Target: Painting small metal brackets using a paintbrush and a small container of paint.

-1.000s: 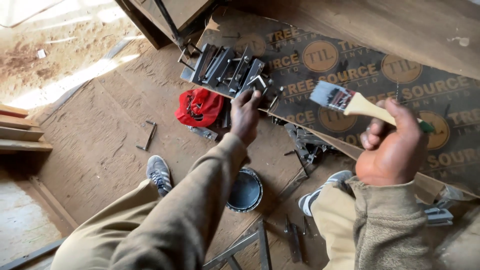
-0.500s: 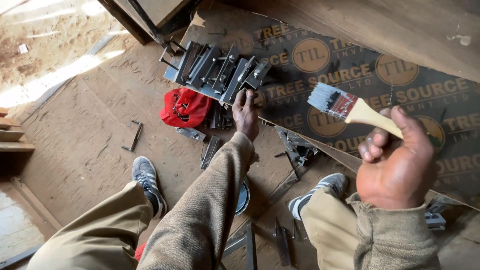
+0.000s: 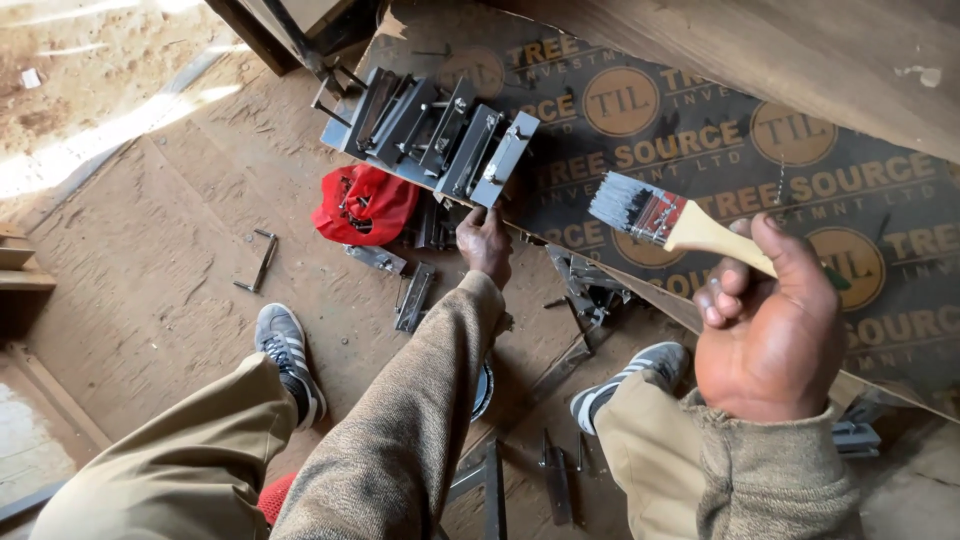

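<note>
My right hand (image 3: pixel 768 325) is raised and closed around the pale wooden handle of a flat paintbrush (image 3: pixel 660 217) with grey bristles and a red ferrule, bristles pointing left. My left hand (image 3: pixel 485 243) reaches forward and down to the floor, fingers curled at the near edge of a row of grey metal brackets (image 3: pixel 432 135) lying on a dark printed board (image 3: pixel 700 150). Whether it grips a piece I cannot tell. A red cloth bag (image 3: pixel 366 204) lies just left of that hand.
Loose metal brackets (image 3: pixel 412 297) and bent strips (image 3: pixel 258 260) are scattered on the brown floor. A round tin (image 3: pixel 483 392) sits partly hidden under my left sleeve. My two shoes (image 3: pixel 285 350) flank it. A wooden plank (image 3: pixel 800 50) slants across the top right.
The view has shifted so the brackets and red bag sit lower in frame. My left hand stays at the bracket row. The brush in my right hand stays raised.
</note>
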